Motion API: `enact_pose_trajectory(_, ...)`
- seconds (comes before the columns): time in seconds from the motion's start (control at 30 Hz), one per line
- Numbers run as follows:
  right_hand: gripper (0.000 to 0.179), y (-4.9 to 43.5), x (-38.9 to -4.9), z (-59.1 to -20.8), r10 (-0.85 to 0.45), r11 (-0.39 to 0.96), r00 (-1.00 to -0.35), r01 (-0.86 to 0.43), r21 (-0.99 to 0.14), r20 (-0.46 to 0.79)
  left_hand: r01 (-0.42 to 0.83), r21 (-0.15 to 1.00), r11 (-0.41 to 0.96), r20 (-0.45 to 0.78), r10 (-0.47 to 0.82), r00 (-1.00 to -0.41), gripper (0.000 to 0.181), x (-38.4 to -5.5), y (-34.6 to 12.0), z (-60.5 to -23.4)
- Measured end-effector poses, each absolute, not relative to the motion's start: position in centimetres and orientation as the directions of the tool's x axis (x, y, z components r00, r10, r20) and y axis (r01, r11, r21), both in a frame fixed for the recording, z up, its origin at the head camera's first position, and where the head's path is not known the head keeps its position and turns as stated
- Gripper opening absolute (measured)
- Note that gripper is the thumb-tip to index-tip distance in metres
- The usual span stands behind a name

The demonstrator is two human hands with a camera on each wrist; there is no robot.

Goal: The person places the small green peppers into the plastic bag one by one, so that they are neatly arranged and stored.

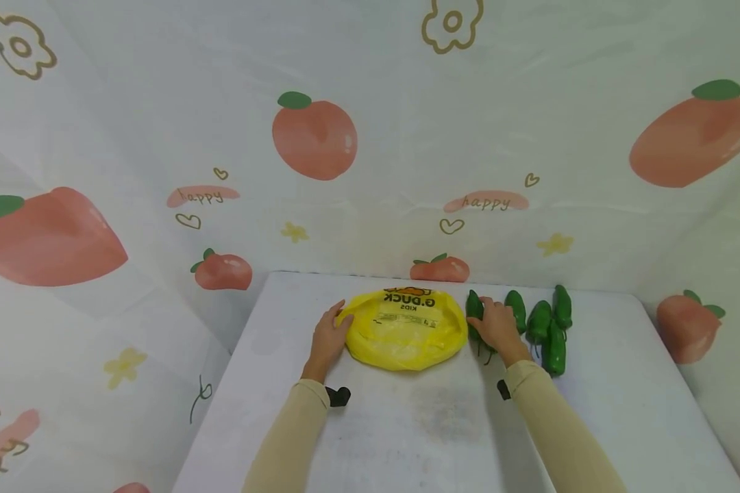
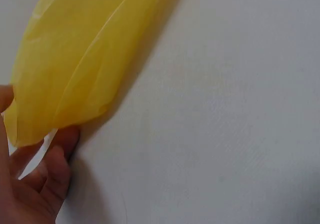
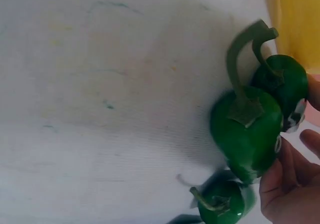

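Observation:
A yellow plastic bag (image 1: 403,335), printed "G.DUCK KIDS" upside down, lies at the back middle of the white table. My left hand (image 1: 328,342) grips its left edge, thumb over the plastic and fingers beneath, as the left wrist view shows at the bag's end (image 2: 75,69). Just right of the bag, my right hand (image 1: 499,329) has thumb and fingers round the leftmost green pepper (image 1: 474,308). In the right wrist view the hand (image 3: 295,189) is beside a large green pepper (image 3: 247,129) and a smaller one (image 3: 285,79), both with curved stems.
More green peppers stand to the right of my right hand: one close behind it (image 1: 516,309), then a cluster of several (image 1: 539,322). The table (image 1: 419,438) ends at a hanging sheet (image 1: 370,226) printed with peaches. Faint smudges mark its surface.

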State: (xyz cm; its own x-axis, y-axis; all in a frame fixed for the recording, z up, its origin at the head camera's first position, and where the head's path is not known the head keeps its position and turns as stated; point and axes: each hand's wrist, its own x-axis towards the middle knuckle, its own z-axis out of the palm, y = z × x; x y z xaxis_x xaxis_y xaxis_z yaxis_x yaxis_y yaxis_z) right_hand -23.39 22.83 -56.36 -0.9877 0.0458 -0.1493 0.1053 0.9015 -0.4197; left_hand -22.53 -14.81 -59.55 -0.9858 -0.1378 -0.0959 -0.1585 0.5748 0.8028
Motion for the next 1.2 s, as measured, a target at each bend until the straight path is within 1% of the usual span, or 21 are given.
enact_pose_trajectory(0.2, 0.065, 22.6, -23.8, -55.8, 0.008, 0.921, -0.981, 0.083, -0.380, -0.194, -0.190, 0.874, 0.448, -0.172, -0.081, -0.982, 0.052, -22.3, -15.8, -60.0)
enact_pose_trajectory(0.27, 0.066, 22.6, -24.0, -55.6, 0.010, 0.920, -0.979, 0.089, -0.381, -0.204, -0.188, 0.890, 0.416, -0.174, -0.071, -0.982, 0.051, -22.2, -16.1, -60.3)
enact_pose_trajectory(0.5, 0.072, 22.8, -24.6, -55.2, 0.050, 0.885, -0.965, 0.162, -0.437, -0.256, -0.170, 0.928, 0.332, -0.154, -0.074, -0.985, 0.049, -22.0, -16.6, -61.3)
enact_pose_trajectory(0.63, 0.073, 23.2, -24.6, -55.3, 0.048, 0.865, -0.965, 0.169, -0.473, -0.257, -0.179, 0.927, 0.328, -0.166, -0.068, -0.984, 0.048, -22.0, -16.7, -61.4)
enact_pose_trajectory(0.87, 0.076, 24.0, -24.3, -54.9, 0.021, 0.831, -0.982, 0.121, -0.544, -0.186, -0.197, 0.915, 0.351, -0.185, -0.069, -0.980, 0.043, -22.1, -16.8, -61.5)
enact_pose_trajectory(1.03, 0.075, 24.6, -24.2, -54.0, 0.010, 0.816, -0.989, 0.094, -0.571, -0.149, -0.193, 0.902, 0.386, -0.178, -0.076, -0.981, 0.040, -22.1, -16.6, -61.7)
enact_pose_trajectory(1.2, 0.076, 25.1, -24.3, -52.8, -0.019, 0.799, -0.993, 0.056, -0.599, -0.118, -0.207, 0.902, 0.379, -0.188, -0.086, -0.978, 0.040, -22.1, -16.7, -61.6)
